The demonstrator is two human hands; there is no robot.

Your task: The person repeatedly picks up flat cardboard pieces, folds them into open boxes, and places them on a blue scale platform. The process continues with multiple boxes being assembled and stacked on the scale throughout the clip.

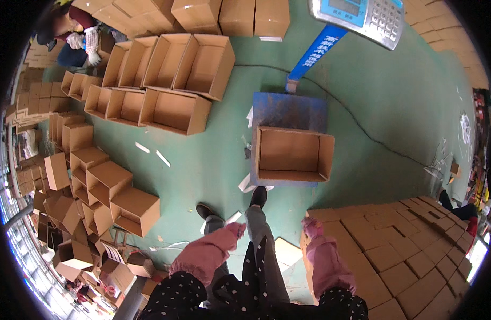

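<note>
My left hand (236, 231), pinkish like the sleeve guard on its forearm, hangs in front of my legs, near no box. My right hand (312, 228) is at the near left edge of a carton stack (370, 234); I cannot tell whether it touches the cartons. Both hands are small and blurred, so their fingers do not show clearly. Ahead of me an open, empty cardboard box (293, 157) rests on the blue platform scale (290, 106). The scale's post carries a display with a keypad (357, 18).
Open boxes (170, 64) stand in rows at the far left, with more open boxes (109, 184) piled at the left. Closed cartons (237, 18) line the back. A cable (357, 114) crosses the green floor. Another person's gloved hand (92, 47) shows at the upper left.
</note>
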